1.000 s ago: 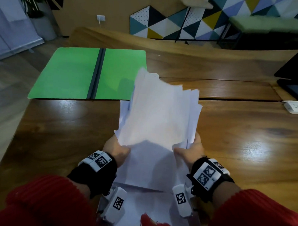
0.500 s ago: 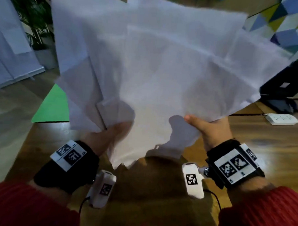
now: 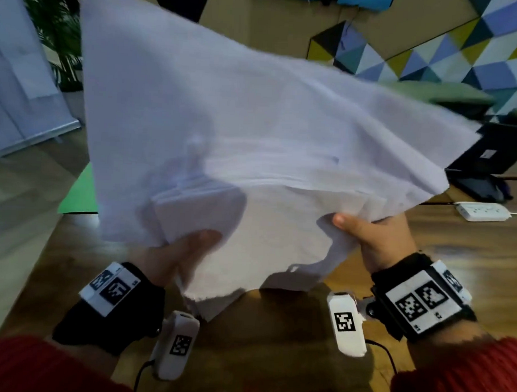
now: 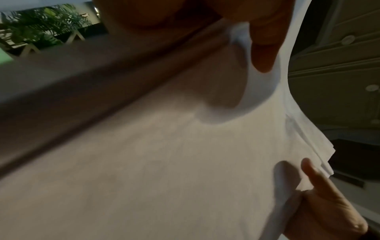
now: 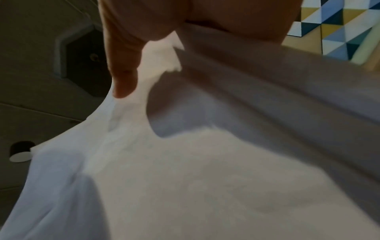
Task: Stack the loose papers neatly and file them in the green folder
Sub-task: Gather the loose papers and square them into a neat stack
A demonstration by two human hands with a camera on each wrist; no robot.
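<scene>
Both hands hold the loose papers [image 3: 254, 130] up off the table [image 3: 456, 255], fanned and uneven.

I see my left hand [image 3: 174, 254] pinching the lower left edge of the sheets, thumb on the near face; from the left wrist view the thumb presses into the paper. My right hand [image 3: 377, 239] grips the lower right edge, thumb on top, fingers hidden behind the sheets. The papers tilt toward me and cover most of the head view. Only a corner of the green folder [image 3: 79, 197] shows, flat on the table at the left, behind the sheets. A white power strip [image 3: 484, 212] lies far right.
</scene>
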